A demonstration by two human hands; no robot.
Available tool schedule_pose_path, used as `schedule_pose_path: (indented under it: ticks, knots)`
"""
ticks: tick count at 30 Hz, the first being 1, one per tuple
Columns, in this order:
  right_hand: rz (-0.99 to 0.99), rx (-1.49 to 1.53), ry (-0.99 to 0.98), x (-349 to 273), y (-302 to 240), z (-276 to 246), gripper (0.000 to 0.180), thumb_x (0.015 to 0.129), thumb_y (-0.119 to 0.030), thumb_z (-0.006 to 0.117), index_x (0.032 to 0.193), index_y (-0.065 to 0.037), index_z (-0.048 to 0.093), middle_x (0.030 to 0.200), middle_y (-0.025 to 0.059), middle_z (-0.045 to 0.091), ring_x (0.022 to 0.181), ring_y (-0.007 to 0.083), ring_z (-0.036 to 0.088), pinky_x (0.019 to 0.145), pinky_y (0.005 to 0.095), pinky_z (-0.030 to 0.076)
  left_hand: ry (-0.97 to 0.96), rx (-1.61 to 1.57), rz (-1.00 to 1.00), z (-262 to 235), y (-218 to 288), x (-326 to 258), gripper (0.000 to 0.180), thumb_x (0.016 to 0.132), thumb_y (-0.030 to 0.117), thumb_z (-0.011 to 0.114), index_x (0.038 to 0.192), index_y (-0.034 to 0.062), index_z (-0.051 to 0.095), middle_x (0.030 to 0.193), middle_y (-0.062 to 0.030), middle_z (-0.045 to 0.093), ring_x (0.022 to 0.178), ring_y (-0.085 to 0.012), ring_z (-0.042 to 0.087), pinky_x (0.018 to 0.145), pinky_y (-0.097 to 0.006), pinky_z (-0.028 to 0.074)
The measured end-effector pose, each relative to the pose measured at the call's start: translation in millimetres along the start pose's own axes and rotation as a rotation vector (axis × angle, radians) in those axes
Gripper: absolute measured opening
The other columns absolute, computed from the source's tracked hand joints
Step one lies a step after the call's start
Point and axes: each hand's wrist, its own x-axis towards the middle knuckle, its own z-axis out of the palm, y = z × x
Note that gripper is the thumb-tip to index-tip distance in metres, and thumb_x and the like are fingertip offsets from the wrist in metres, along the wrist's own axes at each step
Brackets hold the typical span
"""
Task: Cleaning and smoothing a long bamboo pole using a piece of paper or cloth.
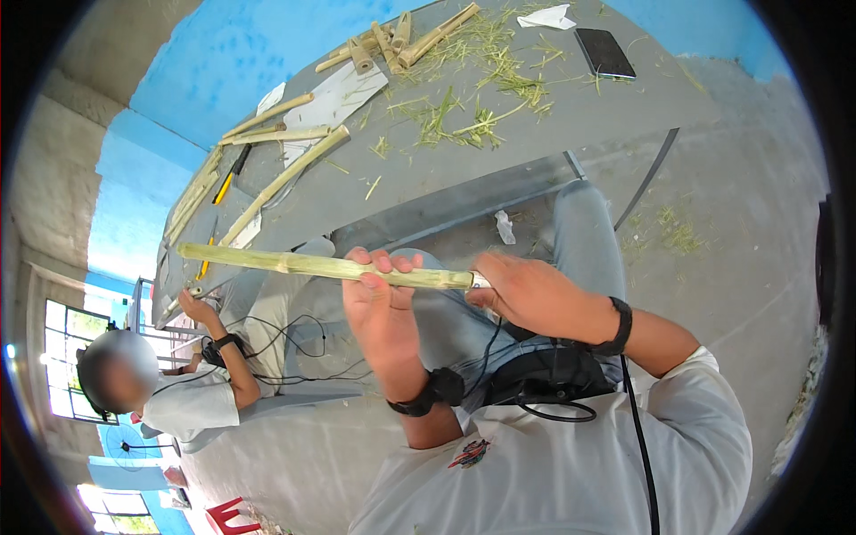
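A long, pale green bamboo stalk with raised joints lies nearly level in front of my body, above my lap. My left hand is closed round it right of its middle, fingers over the top and thumb underneath. At the stalk's right end, my right hand is closed on a small white piece that touches or covers the tip. My fingers hide most of that piece, so its kind cannot be made out.
On the grey table are cut bamboo pieces, green shavings, white paper, a black phone and a yellow-and-black cutter. A co-worker sits at the left. Dark cables hang across my shirt.
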Motion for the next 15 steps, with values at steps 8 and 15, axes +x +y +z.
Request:
schedule_pose_path:
  ticks: [8,15]
  knots:
    - [0.199,0.788,-0.351,-8.6,32.3,-33.6,0.044,0.106,-0.046,0.036,0.110,-0.006,0.056,0.089,-0.0019,0.058,0.079,0.0043,0.051,0.068,0.0230,0.045,-0.023,-0.429,-0.016,-30.6,26.2,9.0,0.024,0.102,0.019,0.050,0.119,0.0050,0.040,0.105,-0.0050,0.048,0.106,-0.0214,0.054,0.111,-0.049,0.041]
    - [0.277,0.882,-0.349,-1.4,25.9,-42.0,0.050,0.106,-0.048,0.033,0.115,-0.004,0.056,0.089,-0.0019,0.057,0.078,0.0051,0.049,0.070,0.0221,0.044,-0.063,-0.427,-0.049,-25.1,17.6,5.4,0.024,0.102,0.019,0.051,0.120,0.0061,0.041,0.106,-0.0070,0.050,0.105,-0.0228,0.055,0.110,-0.050,0.042]
